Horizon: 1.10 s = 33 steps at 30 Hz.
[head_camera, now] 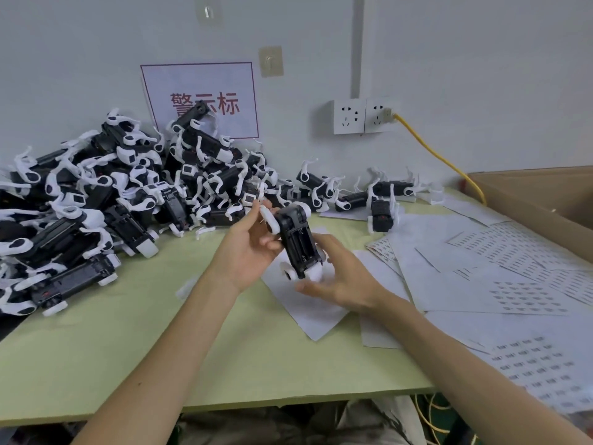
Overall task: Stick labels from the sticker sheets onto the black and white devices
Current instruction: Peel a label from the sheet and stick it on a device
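Observation:
I hold one black and white device (300, 242) above the green table, belly up, its open black compartment facing me. My left hand (248, 248) grips its upper white leg and side. My right hand (333, 277) cups the lower white end from below, fingers curled round it. A big heap of the same devices (106, 194) fills the left of the table. Sticker sheets (526, 297) with rows of small dark labels lie fanned out on the right; one more sheet (542, 370) lies near the front right edge.
A few more devices (382, 200) lie along the wall behind the sheets. A blank white sheet (308, 309) is under my hands. A cardboard box (545, 200) stands at the right. A yellow cable (439, 155) runs from a wall socket (362, 115) behind the box.

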### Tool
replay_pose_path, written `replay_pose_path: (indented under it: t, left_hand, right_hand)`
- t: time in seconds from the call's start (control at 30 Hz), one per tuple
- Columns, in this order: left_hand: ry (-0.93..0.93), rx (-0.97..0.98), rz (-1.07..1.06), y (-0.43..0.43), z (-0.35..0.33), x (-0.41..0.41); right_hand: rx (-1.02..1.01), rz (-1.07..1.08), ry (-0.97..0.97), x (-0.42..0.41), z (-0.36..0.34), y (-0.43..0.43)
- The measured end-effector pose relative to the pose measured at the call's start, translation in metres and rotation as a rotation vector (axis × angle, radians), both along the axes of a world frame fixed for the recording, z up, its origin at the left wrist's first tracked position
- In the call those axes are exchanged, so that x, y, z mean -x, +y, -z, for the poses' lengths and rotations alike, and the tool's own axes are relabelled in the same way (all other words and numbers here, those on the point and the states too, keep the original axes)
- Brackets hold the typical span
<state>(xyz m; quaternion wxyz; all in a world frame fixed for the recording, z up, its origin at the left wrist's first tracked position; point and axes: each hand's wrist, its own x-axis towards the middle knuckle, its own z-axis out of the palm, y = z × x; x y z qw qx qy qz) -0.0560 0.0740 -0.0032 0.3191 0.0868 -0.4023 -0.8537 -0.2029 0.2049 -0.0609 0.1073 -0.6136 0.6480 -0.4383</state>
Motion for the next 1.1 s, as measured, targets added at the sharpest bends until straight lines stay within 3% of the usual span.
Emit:
replay_pose_path:
  t: [0.17,0.23,0.3,0.4,0.5,0.6,0.77,0.87,0.97,1.1]
  left_hand:
    - [-0.050,-0.013,0.052,-0.003,0.023,0.007]
    - [-0.235,0.271,-0.100,-0.002,0.028,0.008]
    - [-0.455,0.738,-0.352,0.002,0.037,0.009]
    - [-0.517,1.261,-0.456,0.016,0.054,0.009]
    - [-0.509,1.465,-0.471,0.024,0.063,0.016]
    - [-0.381,1.564,-0.586,0.026,0.061,0.020]
    - [-0.386,1.849,-1.172,0.018,0.058,0.019]
    - [-0.387,1.837,-1.197,0.022,0.058,0.020]
    - [-0.421,1.592,-1.163,0.026,0.055,0.018]
    - [-0.373,1.242,-1.066,0.020,0.044,0.005]
  right_hand:
    - [0.076,0.110,-0.055,-0.002,-0.002,-0.003]
    - [0.092,0.116,-0.226,0.000,-0.007,-0.001]
    - [0.047,0.046,-0.511,0.004,-0.014,0.002]
    - [-0.097,-0.060,-0.848,0.007,-0.022,0.006]
    - [-0.151,-0.073,-0.910,0.008,-0.026,0.008]
    - [-0.162,-0.135,-0.965,0.007,-0.027,0.007]
    - [-0.292,-0.332,-1.073,0.008,-0.026,0.007]
    - [-0.307,-0.377,-1.026,0.010,-0.024,0.007]
    - [-0.250,-0.268,-0.947,0.013,-0.022,0.005]
    - [-0.013,-0.021,-0.969,0.026,-0.019,0.002]
